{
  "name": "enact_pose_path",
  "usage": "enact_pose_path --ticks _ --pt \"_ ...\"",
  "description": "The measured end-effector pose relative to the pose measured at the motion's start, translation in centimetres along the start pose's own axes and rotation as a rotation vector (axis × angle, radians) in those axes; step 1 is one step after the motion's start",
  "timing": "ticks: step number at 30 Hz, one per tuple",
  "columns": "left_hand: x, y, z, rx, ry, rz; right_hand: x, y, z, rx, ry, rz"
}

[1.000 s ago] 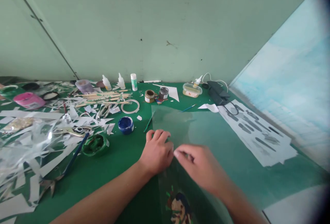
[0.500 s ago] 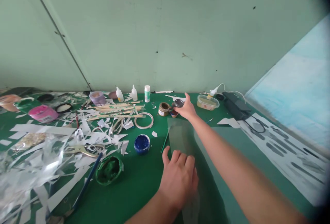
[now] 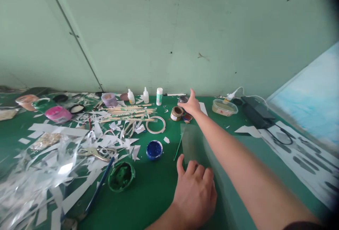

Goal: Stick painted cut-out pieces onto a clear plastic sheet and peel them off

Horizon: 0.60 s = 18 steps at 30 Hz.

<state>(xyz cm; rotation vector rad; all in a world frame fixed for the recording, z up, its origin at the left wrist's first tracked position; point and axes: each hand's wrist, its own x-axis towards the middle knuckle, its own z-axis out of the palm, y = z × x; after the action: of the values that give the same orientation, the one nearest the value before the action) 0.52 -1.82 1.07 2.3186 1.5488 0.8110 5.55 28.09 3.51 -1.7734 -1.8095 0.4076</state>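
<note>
My right hand (image 3: 192,103) reaches far across the table, its fingers around a small dark jar (image 3: 183,99), with the thumb raised. That jar is just behind an open brown paint jar (image 3: 176,113). A small reddish jar (image 3: 187,117) sits below my right hand. Closer in, my left hand (image 3: 195,191) rests palm down at the edge of a clear plastic sheet (image 3: 191,138), its fingers bent and the thumb apart; the fingertips are partly hidden. A thin green brush (image 3: 178,147) lies beyond my left thumb. Left of it are blue paint (image 3: 154,150) and green paint (image 3: 121,176) in open pots.
Paper scraps (image 3: 103,141) and clear plastic (image 3: 63,166) litter the left side. Wooden sticks (image 3: 128,113), a tape roll (image 3: 155,125) and a glue stick (image 3: 159,96) lie or stand further back. A plastic tub (image 3: 225,107) and a black box (image 3: 258,112) with cables are at right.
My right hand has shifted the dark jar back and left, behind the brown jar, uncovering the reddish jar. The view has swung slightly left. My left hand stays near the sheet's edge.
</note>
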Motion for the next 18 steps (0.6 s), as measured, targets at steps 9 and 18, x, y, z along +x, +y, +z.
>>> enact_pose_path --ticks 9,18 --pt "0.2 -0.1 -0.1 -0.012 0.013 0.005 -1.9 2.7 -2.4 -0.125 -0.162 -0.029" --pt "0.2 0.0 -0.1 0.005 0.028 0.007 -3.4 2.6 -2.6 -0.175 -0.429 -0.074"
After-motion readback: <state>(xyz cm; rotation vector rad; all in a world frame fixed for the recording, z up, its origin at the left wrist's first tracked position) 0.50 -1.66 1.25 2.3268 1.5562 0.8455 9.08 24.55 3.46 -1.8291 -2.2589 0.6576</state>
